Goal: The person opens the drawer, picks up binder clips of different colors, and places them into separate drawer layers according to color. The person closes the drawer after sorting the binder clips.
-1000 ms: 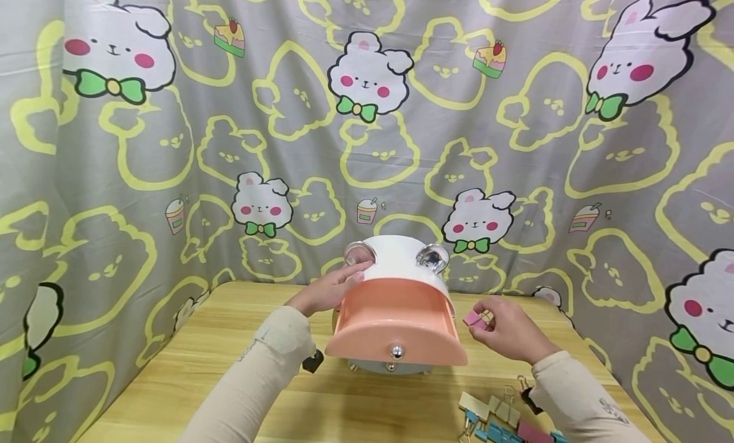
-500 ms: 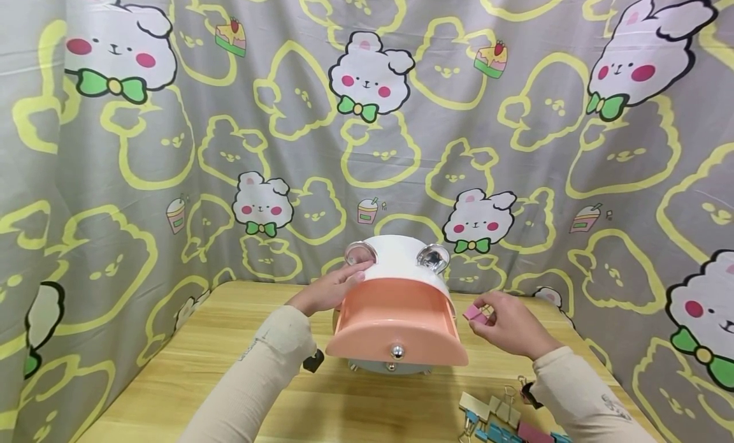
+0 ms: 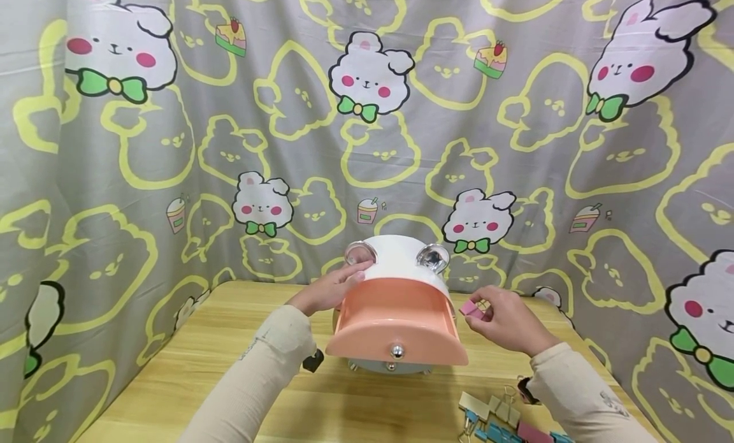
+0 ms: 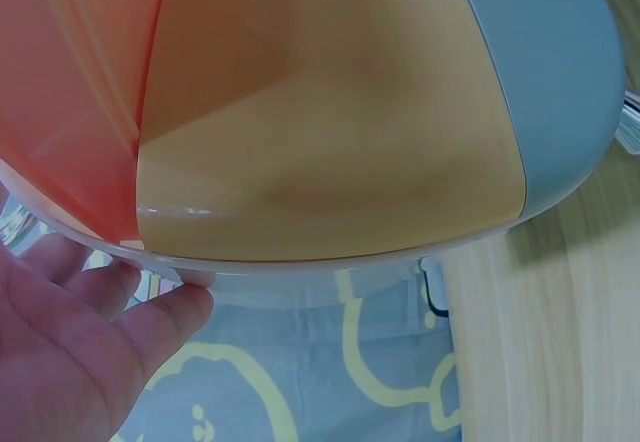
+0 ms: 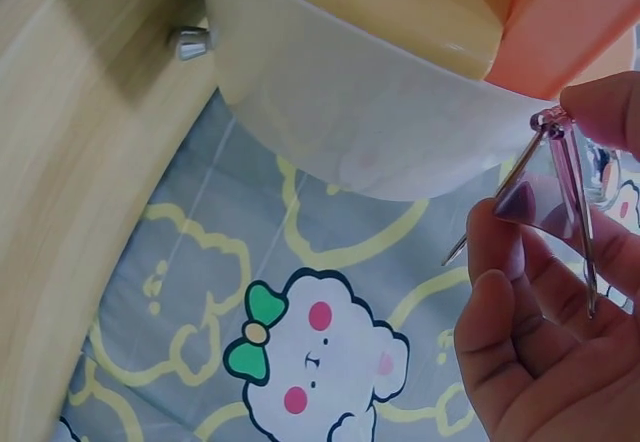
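Observation:
A small white cabinet (image 3: 398, 255) with silver round ears stands mid-table, its coral top drawer (image 3: 395, 341) pulled out. My left hand (image 3: 328, 291) rests against the cabinet's left side near the ear. In the left wrist view, the extended fingertips (image 4: 180, 312) touch the white rim beside the drawers. To the right of the cabinet, my right hand (image 3: 510, 319) pinches a pink binder clip (image 3: 471, 309) between thumb and fingers. The right wrist view shows the binder clip (image 5: 545, 207) with its wire handles spread, close by the cabinet's white side wall (image 5: 340, 102).
Several binder clips in cream, teal and dark pink (image 3: 504, 411) lie on the wooden table (image 3: 344, 411) at the front right, partly behind my right sleeve (image 3: 573, 385). A patterned grey curtain (image 3: 309, 150) hangs around the back and sides.
My right hand and the pink binder clip have shifted slightly up and toward the cabinet in the head view. The left hand, cabinet and drawer stay put.

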`<action>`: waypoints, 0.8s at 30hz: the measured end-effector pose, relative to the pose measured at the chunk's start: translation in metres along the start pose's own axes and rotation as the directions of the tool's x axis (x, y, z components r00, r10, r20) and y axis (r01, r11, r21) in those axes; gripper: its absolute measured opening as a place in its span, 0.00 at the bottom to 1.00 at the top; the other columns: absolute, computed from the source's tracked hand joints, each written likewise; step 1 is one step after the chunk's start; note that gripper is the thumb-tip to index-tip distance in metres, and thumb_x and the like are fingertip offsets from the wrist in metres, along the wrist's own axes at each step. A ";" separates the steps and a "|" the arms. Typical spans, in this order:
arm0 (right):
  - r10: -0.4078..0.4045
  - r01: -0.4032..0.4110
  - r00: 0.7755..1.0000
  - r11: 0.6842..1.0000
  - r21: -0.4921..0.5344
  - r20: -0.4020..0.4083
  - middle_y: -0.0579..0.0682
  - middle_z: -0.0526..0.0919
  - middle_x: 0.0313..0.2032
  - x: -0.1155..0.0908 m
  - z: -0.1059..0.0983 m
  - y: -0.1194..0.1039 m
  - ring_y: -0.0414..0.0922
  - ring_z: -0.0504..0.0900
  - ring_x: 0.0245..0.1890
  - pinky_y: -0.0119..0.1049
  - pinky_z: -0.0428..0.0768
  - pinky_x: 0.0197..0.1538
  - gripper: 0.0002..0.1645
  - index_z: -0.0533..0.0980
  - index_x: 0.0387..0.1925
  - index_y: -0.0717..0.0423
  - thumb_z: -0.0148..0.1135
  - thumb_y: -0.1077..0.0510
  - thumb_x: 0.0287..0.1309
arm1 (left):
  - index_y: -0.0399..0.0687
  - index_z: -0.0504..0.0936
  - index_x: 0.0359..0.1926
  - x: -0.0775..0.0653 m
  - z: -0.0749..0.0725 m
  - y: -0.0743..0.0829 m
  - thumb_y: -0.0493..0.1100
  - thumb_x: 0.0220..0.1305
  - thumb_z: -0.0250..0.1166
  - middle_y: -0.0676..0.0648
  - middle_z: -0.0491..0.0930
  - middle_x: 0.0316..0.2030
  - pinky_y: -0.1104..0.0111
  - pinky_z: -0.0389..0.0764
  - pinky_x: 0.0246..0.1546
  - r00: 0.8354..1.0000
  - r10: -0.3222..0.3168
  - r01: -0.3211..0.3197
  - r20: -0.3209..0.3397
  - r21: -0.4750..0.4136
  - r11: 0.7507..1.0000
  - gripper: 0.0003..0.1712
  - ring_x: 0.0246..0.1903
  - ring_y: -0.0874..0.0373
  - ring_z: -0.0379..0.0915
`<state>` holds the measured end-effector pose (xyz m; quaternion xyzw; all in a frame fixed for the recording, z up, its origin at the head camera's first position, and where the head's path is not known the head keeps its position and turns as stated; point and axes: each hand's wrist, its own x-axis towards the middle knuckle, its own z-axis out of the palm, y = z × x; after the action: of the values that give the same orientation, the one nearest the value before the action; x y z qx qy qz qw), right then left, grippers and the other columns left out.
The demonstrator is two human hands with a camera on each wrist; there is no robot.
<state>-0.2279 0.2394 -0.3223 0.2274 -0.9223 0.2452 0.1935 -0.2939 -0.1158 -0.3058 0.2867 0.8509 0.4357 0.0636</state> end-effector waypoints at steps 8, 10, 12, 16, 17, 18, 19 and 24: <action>-0.028 0.028 0.999 1.000 -0.003 -0.018 0.43 0.74 0.29 0.003 -0.002 -0.006 0.35 0.73 0.22 0.31 0.74 0.25 0.09 0.79 0.36 0.55 0.69 0.61 0.51 | 0.58 0.59 0.74 -0.001 0.000 0.000 0.55 0.77 0.45 0.42 0.56 0.71 0.47 0.62 0.63 1.000 -0.003 0.003 -0.001 -0.003 1.000 0.29 0.66 0.44 0.59; -0.030 0.030 0.999 1.000 0.003 -0.015 0.43 0.74 0.28 0.004 -0.003 -0.008 0.36 0.73 0.22 0.31 0.74 0.25 0.09 0.79 0.36 0.55 0.69 0.61 0.51 | 0.59 0.59 0.74 -0.001 0.000 0.000 0.56 0.77 0.45 0.43 0.56 0.72 0.48 0.61 0.64 1.000 -0.006 0.006 0.000 0.000 1.000 0.29 0.67 0.45 0.57; -0.034 0.034 0.999 0.999 0.008 -0.014 0.43 0.74 0.29 0.004 -0.003 -0.009 0.35 0.73 0.22 0.31 0.75 0.24 0.10 0.79 0.36 0.55 0.69 0.61 0.51 | 0.57 0.59 0.74 0.000 0.000 -0.001 0.55 0.77 0.45 0.42 0.56 0.72 0.48 0.60 0.64 1.000 0.004 -0.004 -0.001 0.008 1.000 0.29 0.67 0.44 0.57; -0.047 0.048 0.999 0.999 0.006 -0.019 0.43 0.75 0.29 0.006 -0.003 -0.012 0.33 0.73 0.22 0.30 0.75 0.25 0.10 0.78 0.36 0.55 0.70 0.60 0.51 | 0.55 0.59 0.74 0.000 -0.001 -0.001 0.55 0.77 0.44 0.42 0.56 0.72 0.46 0.59 0.64 1.000 0.017 -0.017 0.000 0.013 1.000 0.29 0.68 0.44 0.55; -0.050 0.050 0.999 0.999 0.005 -0.021 0.43 0.75 0.30 0.006 -0.003 -0.012 0.33 0.73 0.22 0.30 0.75 0.25 0.10 0.78 0.36 0.55 0.70 0.60 0.51 | 0.55 0.59 0.74 0.000 -0.001 0.000 0.55 0.77 0.44 0.41 0.56 0.72 0.46 0.59 0.64 1.000 0.020 -0.020 0.000 0.013 1.000 0.29 0.68 0.43 0.55; -0.052 0.052 0.998 0.999 0.004 -0.023 0.43 0.75 0.30 0.007 -0.003 -0.013 0.33 0.73 0.22 0.30 0.76 0.25 0.10 0.78 0.36 0.55 0.70 0.60 0.51 | 0.55 0.59 0.74 0.000 -0.001 0.000 0.55 0.77 0.44 0.41 0.56 0.72 0.46 0.58 0.65 1.000 0.017 -0.017 -0.001 0.012 1.000 0.29 0.68 0.43 0.54; -0.053 0.053 0.998 0.999 0.003 -0.024 0.43 0.75 0.30 0.007 -0.003 -0.013 0.33 0.73 0.22 0.30 0.76 0.25 0.10 0.79 0.36 0.55 0.70 0.60 0.51 | 0.55 0.59 0.74 0.000 -0.001 0.001 0.55 0.77 0.44 0.42 0.56 0.72 0.47 0.58 0.65 1.000 0.012 -0.012 0.000 0.011 1.000 0.29 0.68 0.44 0.54; -0.048 0.048 0.999 0.999 0.010 -0.019 0.42 0.74 0.29 0.008 -0.004 -0.016 0.33 0.73 0.22 0.30 0.76 0.25 0.10 0.79 0.35 0.56 0.71 0.60 0.51 | 0.57 0.59 0.74 -0.001 0.000 0.001 0.55 0.77 0.45 0.42 0.56 0.72 0.47 0.58 0.65 1.000 -0.006 0.006 -0.008 0.009 1.000 0.29 0.68 0.44 0.55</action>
<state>-0.2256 0.2265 -0.3097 0.2483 -0.9134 0.2476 0.2069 -0.2924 -0.1159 -0.3046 0.2825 0.8539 0.4329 0.0602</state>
